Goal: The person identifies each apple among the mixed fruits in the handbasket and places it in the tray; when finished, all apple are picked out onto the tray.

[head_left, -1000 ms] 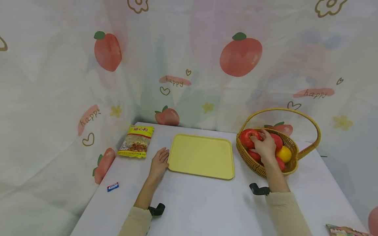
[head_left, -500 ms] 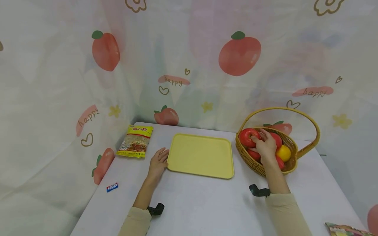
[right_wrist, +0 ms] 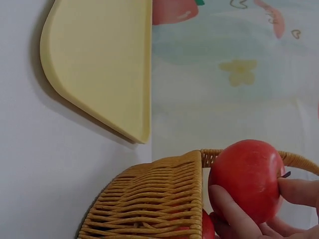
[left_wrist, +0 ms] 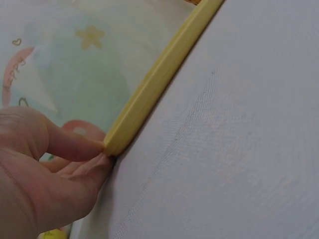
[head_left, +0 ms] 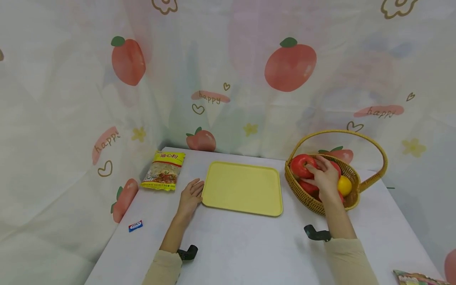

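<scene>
Well, the glossy apple could slip or catch the basket, since the right hand clamps it from one side; left hand, fingers relaxed, touches the tray.

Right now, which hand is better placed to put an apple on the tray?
Likely the right hand: it grips a red apple at the wicker basket, while the left hand touches the yellow tray.

The right hand partly hides red fruit in the basket.

Right grip and red apple slightly rightward
</scene>
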Action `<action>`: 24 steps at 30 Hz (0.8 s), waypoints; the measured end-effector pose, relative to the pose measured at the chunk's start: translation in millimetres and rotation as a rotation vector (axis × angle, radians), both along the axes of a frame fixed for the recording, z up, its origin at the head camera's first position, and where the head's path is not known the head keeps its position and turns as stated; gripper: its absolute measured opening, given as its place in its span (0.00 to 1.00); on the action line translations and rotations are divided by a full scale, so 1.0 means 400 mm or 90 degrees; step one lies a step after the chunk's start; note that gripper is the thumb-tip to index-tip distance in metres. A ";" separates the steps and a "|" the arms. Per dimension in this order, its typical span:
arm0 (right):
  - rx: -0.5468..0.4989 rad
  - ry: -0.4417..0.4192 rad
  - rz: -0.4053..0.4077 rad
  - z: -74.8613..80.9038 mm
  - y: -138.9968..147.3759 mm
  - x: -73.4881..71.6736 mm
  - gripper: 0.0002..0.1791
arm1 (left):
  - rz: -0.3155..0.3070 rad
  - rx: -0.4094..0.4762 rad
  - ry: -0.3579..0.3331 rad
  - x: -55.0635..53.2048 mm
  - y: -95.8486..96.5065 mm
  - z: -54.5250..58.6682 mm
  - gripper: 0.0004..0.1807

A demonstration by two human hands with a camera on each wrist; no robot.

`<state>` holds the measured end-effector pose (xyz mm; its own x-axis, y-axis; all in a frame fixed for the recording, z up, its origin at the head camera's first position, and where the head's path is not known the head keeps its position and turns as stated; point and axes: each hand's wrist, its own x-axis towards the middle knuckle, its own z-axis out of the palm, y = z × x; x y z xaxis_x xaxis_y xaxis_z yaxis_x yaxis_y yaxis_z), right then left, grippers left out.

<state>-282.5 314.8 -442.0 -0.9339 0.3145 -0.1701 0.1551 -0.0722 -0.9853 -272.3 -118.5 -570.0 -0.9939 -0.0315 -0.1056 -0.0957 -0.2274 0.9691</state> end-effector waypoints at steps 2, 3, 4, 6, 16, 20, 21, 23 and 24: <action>-0.006 0.005 0.006 0.004 0.001 0.004 0.37 | -0.005 0.007 -0.001 0.000 -0.003 -0.001 0.47; -0.010 0.008 0.009 0.006 0.001 0.007 0.36 | -0.008 0.010 -0.001 0.000 -0.003 -0.001 0.47; -0.015 0.012 0.013 0.008 0.002 0.010 0.36 | -0.010 0.012 0.000 -0.001 -0.004 -0.002 0.47; -0.023 0.019 0.022 0.011 0.002 0.015 0.36 | -0.014 0.015 0.002 -0.001 -0.005 -0.003 0.47; -0.038 0.044 0.054 0.028 -0.018 0.040 0.36 | -0.012 0.014 0.001 0.004 -0.008 0.000 0.48; -0.042 0.051 0.063 0.034 -0.028 0.047 0.36 | -0.012 0.006 0.009 0.000 -0.008 -0.002 0.49; -0.040 0.051 0.065 0.036 -0.032 0.049 0.36 | -0.013 0.007 0.011 -0.001 -0.008 -0.003 0.49; -0.030 0.051 0.073 0.039 -0.042 0.053 0.36 | -0.014 0.007 0.013 -0.003 -0.008 -0.006 0.49; -0.021 0.051 0.078 0.040 -0.049 0.054 0.36 | -0.013 0.008 0.013 -0.004 -0.009 -0.007 0.49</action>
